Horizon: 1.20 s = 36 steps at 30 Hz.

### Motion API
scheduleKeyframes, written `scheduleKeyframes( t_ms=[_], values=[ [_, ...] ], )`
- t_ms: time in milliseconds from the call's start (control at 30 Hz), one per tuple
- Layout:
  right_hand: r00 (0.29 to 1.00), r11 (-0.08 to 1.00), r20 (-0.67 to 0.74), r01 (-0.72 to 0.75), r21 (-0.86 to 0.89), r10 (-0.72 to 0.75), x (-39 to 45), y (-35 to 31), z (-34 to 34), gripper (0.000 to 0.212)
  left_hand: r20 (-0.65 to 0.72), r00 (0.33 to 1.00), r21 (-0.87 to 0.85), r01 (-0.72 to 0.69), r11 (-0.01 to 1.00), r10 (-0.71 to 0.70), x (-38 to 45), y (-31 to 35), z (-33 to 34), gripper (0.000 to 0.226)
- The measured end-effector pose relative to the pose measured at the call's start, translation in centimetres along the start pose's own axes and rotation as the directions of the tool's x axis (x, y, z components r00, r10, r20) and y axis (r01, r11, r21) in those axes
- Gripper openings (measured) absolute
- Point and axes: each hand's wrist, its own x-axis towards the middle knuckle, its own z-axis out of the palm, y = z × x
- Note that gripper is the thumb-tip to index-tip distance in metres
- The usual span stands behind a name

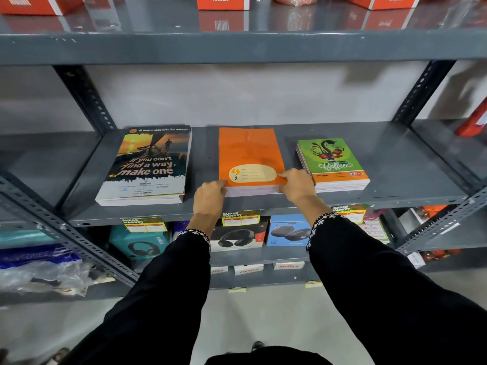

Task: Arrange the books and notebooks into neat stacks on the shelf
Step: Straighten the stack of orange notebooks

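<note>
Centre of the frame, on the grey metal shelf (263, 206), both hands are on the orange notebook stack (250, 156). Left hand (209, 197) grips the stack's lower left corner, thumb on the cover, other fingers curled at the front edge. Right hand (297, 187) does the same at the lower right corner, thumb tip pressed on the orange cover w/ the fingers wrapped down the side. So both are closed round that stack, which lies flat on the shelf, approx. squared up.

Left of it, well apart, a bigger stack topped by the sunset-cover book (150, 164), reading "If you can't find a way, make one". Right of centre, the green "Coffee" notebook stack (333, 164), smaller, just beside the right hand, its lower copies fanned a bit at the left edge.

Bottom half: black sleeves w/ white trim at the cuffs. Lower shelf shows headphone boxes (238, 237); top of frame, red boxes (222, 2) marked 1000ML.
</note>
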Motion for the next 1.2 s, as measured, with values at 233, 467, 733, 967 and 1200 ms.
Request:
scheduleKeyframes(
  t_ms=[233,467,733,967,1200],
  values=[
    [0.999,0.999,-0.044,0.020,-0.044,-0.022,-0.1,0.1,0.4,0.041,0.000,1.000,0.008,-0.009,1.000,0.009,0.1,0.1,0.0,0.030],
    [1.000,1.000,-0.022,0.007,-0.026,-0.008,0.2,0.2,0.0,0.042,0.005,1.000,-0.015,0.011,1.000,-0.011,0.2,-0.1,0.0,0.031],
    [1.000,1.000,-0.018,0.007,-0.002,-0.007,0.4,0.1,-0.4,0.042,0.016,1.000,0.009,0.003,1.000,-0.003,0.5,-0.1,-0.2,0.030],
    [1.000,1.000,-0.022,0.022,0.002,-0.022,-0.2,-0.1,0.0,0.046,0.016,0.999,0.084,-0.029,0.996,0.028,0.3,-0.1,0.0,0.031],
    [0.997,0.999,-0.073,0.034,-0.038,-0.037,-1.5,-1.8,1.5,0.067,-0.015,0.994,0.124,-0.103,0.987,0.105,-0.3,-2.1,-0.9,0.030]
  ],
)
